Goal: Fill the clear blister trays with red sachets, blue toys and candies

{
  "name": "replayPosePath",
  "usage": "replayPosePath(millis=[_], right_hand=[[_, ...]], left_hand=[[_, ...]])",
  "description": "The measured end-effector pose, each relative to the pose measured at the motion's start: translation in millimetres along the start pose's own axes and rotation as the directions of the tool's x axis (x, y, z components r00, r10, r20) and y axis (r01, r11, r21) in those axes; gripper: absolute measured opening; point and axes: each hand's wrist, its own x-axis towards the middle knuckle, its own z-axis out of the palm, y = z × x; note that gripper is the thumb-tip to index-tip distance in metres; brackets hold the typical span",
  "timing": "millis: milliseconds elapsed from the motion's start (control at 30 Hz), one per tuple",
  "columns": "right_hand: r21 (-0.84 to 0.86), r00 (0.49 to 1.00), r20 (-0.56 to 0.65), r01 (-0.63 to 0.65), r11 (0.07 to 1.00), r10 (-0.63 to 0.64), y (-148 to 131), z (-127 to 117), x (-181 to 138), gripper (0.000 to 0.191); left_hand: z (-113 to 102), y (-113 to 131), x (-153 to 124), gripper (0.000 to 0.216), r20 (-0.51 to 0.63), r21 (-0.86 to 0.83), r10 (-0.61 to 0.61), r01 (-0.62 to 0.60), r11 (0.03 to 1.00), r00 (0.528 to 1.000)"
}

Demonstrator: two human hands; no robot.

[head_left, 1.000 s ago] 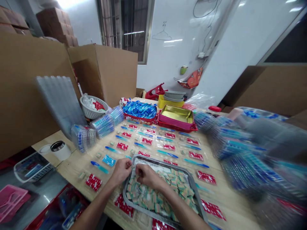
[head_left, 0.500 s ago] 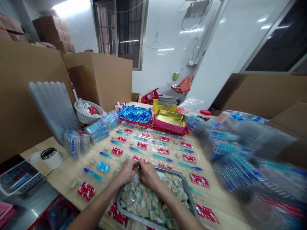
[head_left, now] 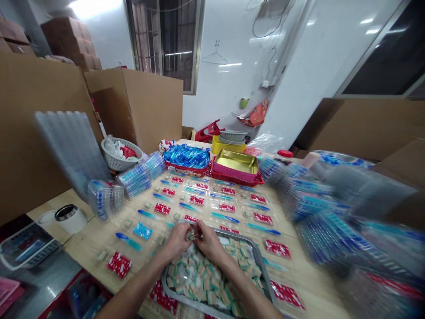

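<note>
My left hand [head_left: 178, 241] and my right hand [head_left: 208, 243] meet over the far edge of a grey metal tray [head_left: 262, 266]. Their fingertips are closed around a small pale piece [head_left: 191, 236], too small and covered to name surely. Heaped in the tray are many small striped blocks [head_left: 199, 279] in green, orange and cream. Around the tray lie rows of clear plastic blister trays, holding blue pens [head_left: 129, 241], red patterned packets [head_left: 119, 264] and small blocks [head_left: 102, 255]. One packet [head_left: 142, 231] is blue.
At the back stand a tin of blue pens [head_left: 186, 158] and a pink-and-gold tin [head_left: 237, 163]. Stacks of filled blister trays [head_left: 332, 239] line the right. A white cup [head_left: 71, 219], a basket [head_left: 121, 155] and more stacks [head_left: 134, 179] are on the left.
My hands have turned slightly apart at the fingertips, so the small pale piece between them now shows. The view has shifted slightly; the tray and laid-out packs stay in place.
</note>
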Motion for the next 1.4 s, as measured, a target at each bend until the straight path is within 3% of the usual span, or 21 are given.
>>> replayPosePath(millis=[633,967,1400], right_hand=[[0.132,1.0,0.007,-0.014,0.991,0.013,-1.8,-0.7,1.1,0.028],[0.071,1.0,0.011,-0.02,0.997,0.019,4.8,3.3,3.8,0.027],[0.17,0.998,0.057,-0.016,0.985,0.006,-0.9,-0.6,4.3,0.028]], left_hand=[[0.7,7.1,-8.5,0.023,-0.082,-0.006,0.024,-0.024,1.0,0.996],[0.4,9.7,-9.7,0.026,-0.069,0.005,0.021,-0.02,1.0,0.997],[1.1,10.1,-11.0,0.024,-0.05,0.059,-0.025,0.028,0.998,0.998]])
